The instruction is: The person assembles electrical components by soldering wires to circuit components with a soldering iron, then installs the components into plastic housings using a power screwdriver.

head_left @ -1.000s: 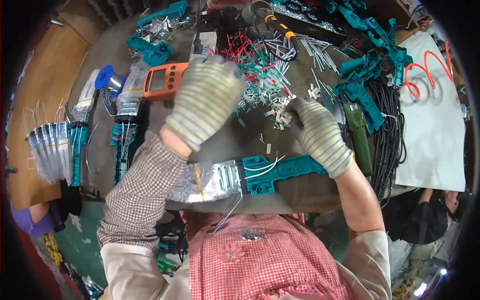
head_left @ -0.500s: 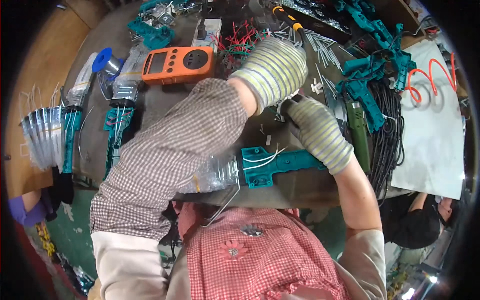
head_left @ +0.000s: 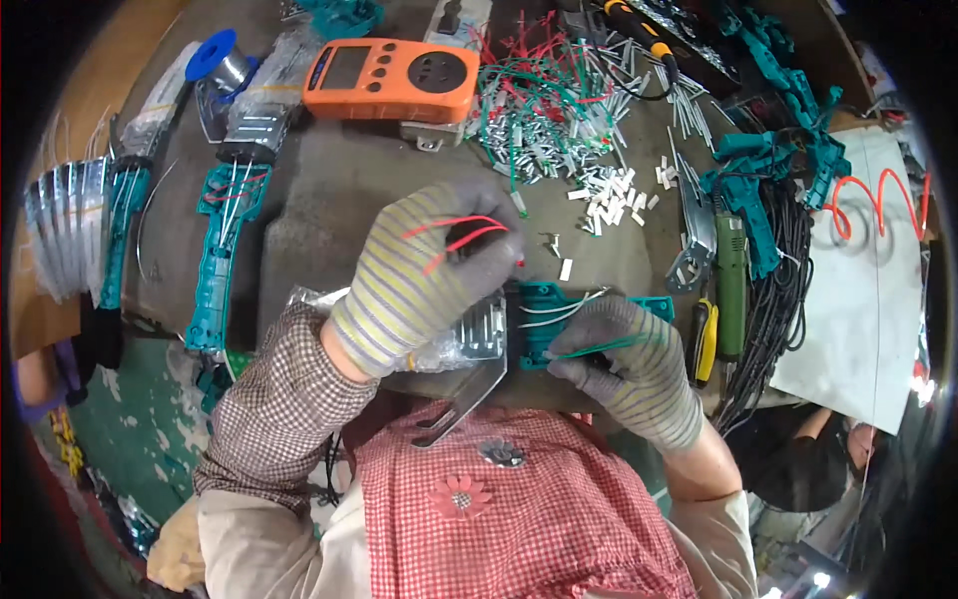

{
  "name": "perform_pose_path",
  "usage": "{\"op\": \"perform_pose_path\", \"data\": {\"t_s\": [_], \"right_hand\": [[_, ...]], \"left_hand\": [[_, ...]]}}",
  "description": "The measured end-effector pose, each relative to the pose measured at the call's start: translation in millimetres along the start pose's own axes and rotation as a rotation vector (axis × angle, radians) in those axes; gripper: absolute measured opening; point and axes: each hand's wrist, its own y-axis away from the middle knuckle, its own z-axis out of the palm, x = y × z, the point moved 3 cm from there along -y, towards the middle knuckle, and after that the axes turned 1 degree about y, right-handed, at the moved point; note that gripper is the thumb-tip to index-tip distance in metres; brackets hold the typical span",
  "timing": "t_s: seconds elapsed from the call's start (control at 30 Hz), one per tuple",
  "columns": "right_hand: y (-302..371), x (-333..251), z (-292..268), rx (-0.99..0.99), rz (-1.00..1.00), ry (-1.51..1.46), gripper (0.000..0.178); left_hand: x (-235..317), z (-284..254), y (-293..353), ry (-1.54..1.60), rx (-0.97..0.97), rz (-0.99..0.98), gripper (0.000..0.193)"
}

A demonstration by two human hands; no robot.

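Observation:
My left hand (head_left: 424,270), in a striped, grey-palmed glove, is closed on red wires (head_left: 469,222) that loop over its fingers. In the same kind of glove, my right hand (head_left: 634,369) pinches a thin green wire (head_left: 604,346). Beneath my hands lies a teal plastic handle half (head_left: 534,297), partly hidden by my right hand, with two white wires (head_left: 564,307) across it. Joined at its left is a metal part in clear wrap (head_left: 479,334), partly covered by my left hand. A bent metal bracket (head_left: 464,404) reaches over the table's near edge.
Beyond my hands lie a heap of red and green wires with metal bits (head_left: 544,120) and small white pieces (head_left: 614,203). An orange meter (head_left: 389,80) stands at far left, near a solder spool (head_left: 220,65). Teal handle assemblies (head_left: 215,260) line the left; a green tool (head_left: 731,285) and black cables (head_left: 778,290) lie right.
Both hands have come back from the heap toward the teal handle half. Red wires now show in my left hand and a green wire in my right. The view has shifted slightly.

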Motion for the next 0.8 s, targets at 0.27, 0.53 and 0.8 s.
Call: {"op": "perform_pose_path", "data": {"t_s": [0.27,0.53,0.8], "right_hand": [[0.9,-8.2,16.5,-0.06,-0.225,0.464,0.02],[-7.2,-11.5,13.1,-0.096,-0.177,0.472,0.021],[-15.2,-11.4,15.5,-0.13,-0.11,0.46,0.021]], "left_hand": [[-12.2,-1.1,-2.4,0.11,-0.094,-0.087,0.019],[-15.0,2.9,-2.2,0.001,-0.065,0.037,0.017],[-14.2,4.0,-3.2,0.076,-0.073,-0.059,0.018]]}}
